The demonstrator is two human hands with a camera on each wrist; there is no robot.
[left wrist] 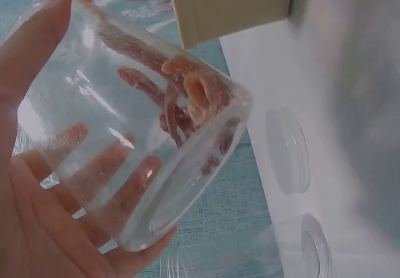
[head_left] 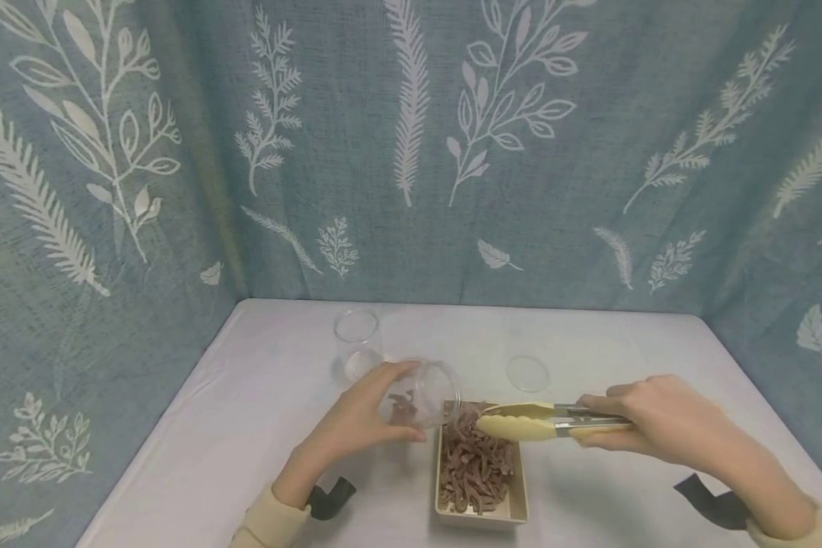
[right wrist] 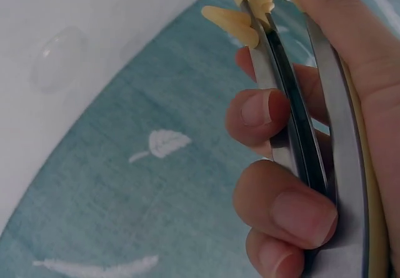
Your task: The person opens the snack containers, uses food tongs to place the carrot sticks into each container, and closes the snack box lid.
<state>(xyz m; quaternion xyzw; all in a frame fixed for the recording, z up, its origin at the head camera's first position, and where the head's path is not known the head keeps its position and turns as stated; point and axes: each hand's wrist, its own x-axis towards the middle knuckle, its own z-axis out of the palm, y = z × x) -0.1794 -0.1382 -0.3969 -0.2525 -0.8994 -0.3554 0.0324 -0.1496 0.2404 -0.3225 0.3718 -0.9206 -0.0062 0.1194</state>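
The box [head_left: 481, 520] stands on the table [head_left: 212, 457] with strips [head_left: 476, 466] in it. At its far left corner lies the held jar [head_left: 428, 387], in the left hand [head_left: 359, 415], more strips inside; the tongs [head_left: 517, 428], in the right hand [head_left: 661, 425], extend from the right to its far end. Behind stand the second jar [head_left: 358, 346], left, and the lid [head_left: 528, 374], right.
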